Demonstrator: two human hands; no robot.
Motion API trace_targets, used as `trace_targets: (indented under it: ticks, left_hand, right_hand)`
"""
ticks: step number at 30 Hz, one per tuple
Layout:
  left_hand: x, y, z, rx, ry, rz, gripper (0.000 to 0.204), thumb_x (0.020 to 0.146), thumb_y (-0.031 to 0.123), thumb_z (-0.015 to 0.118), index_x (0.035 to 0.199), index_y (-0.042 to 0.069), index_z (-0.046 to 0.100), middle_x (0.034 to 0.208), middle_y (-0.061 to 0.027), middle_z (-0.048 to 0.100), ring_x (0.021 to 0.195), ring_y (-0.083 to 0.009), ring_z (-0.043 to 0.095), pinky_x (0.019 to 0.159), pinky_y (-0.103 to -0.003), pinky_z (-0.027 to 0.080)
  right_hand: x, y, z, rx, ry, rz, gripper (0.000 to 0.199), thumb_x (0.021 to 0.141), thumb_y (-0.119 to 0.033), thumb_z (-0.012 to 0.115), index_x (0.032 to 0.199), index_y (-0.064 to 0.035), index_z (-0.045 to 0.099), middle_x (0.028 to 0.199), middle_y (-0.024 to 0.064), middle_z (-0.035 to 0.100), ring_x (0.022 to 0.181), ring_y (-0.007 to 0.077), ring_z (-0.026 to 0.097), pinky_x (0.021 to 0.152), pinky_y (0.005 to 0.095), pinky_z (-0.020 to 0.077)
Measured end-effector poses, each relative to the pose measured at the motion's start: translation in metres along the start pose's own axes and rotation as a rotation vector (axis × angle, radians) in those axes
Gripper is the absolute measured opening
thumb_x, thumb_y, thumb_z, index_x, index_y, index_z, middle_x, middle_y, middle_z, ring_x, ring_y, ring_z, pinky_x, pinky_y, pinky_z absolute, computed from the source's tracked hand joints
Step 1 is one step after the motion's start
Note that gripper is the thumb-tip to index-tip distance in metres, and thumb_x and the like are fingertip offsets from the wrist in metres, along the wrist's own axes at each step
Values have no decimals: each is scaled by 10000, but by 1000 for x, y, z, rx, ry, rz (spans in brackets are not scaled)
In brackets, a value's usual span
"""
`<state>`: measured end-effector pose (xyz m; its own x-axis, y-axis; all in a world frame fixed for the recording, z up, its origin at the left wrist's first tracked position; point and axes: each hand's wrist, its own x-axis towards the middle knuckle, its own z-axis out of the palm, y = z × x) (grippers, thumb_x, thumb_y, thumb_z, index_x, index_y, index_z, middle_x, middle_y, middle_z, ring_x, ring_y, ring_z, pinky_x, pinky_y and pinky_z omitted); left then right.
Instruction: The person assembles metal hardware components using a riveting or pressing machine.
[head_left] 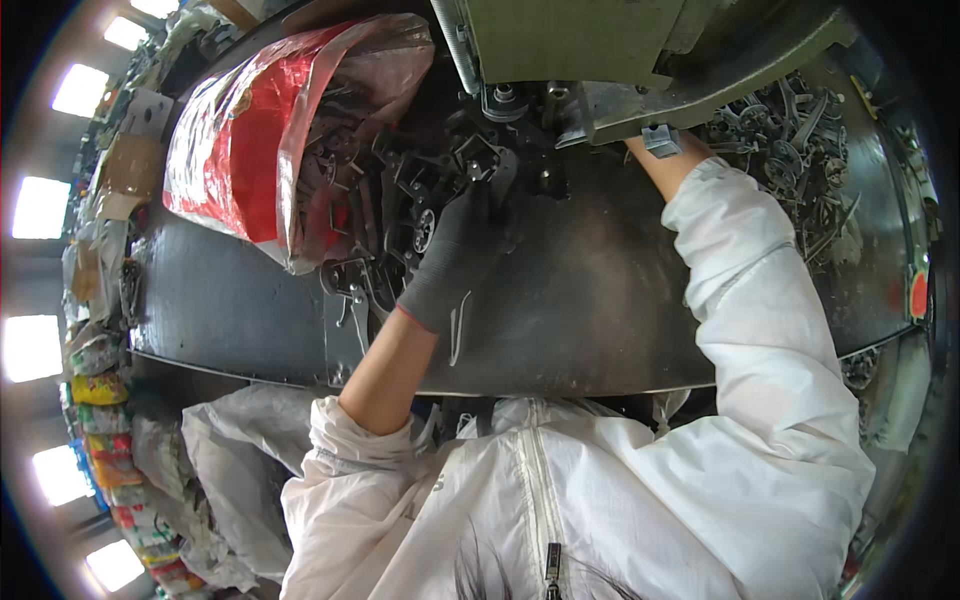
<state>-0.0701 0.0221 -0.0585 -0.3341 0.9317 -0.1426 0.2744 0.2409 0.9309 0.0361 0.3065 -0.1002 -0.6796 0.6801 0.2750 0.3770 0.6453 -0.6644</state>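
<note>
My left hand point(460, 245), in a dark grey glove, reaches up to the foot of the green machine. Its fingers look closed on a small dark metal part point(488, 168) with a bright pin, beside a pile of similar parts point(412, 195). The fingertips blend into the dark metal. My right hand point(672, 165) shows only at the bare wrist. The rest of it is behind the machine's curved green arm point(730, 75), so its fingers are hidden. An open red and clear plastic sack point(255, 130) lies left of my left hand, with metal parts spilling from its mouth.
A green machine body point(575, 40) stands at the far middle of the dark metal table point(600, 320). At the far right is a heap of loose metal parts point(790, 140). A thin bent wire point(458, 328) lies near my left wrist. Filled bags point(105, 430) line the left side.
</note>
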Motion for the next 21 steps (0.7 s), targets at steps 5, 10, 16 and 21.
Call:
trace_targets:
  ticks: [5,10,16,21]
  left_hand:
    - [6,1,1,-258,-81,-76,196,1034,180,603,1148,22,597,930,-26,623,703,-126,602,612,-287,491]
    - [-6,35,-5,-208,-30,-153,354,1076,329,548,1207,10,629,927,-22,655,736,-79,595,635,-265,482]
    - [-12,43,-8,-218,60,-73,426,1082,388,531,1239,9,648,936,-54,686,760,-101,655,645,-274,554]
    - [-7,43,8,-266,75,-147,437,1074,396,550,1258,10,637,951,-62,694,785,-116,669,671,-287,560]
  right_hand:
    - [17,47,0,144,-57,-7,236,983,-194,590,1143,-45,679,1182,170,695,1116,334,678,907,429,571]
    - [-32,107,-87,254,-103,0,229,970,-210,590,1112,-60,689,1163,190,695,1121,348,674,910,430,565]
    - [-82,-36,-106,-642,-104,-539,292,951,-279,648,1169,-88,682,1061,185,723,989,358,706,851,469,572]
    - [-69,-16,-72,-538,-95,-500,347,983,-344,624,1223,-99,673,1145,167,722,1067,367,687,927,452,551]
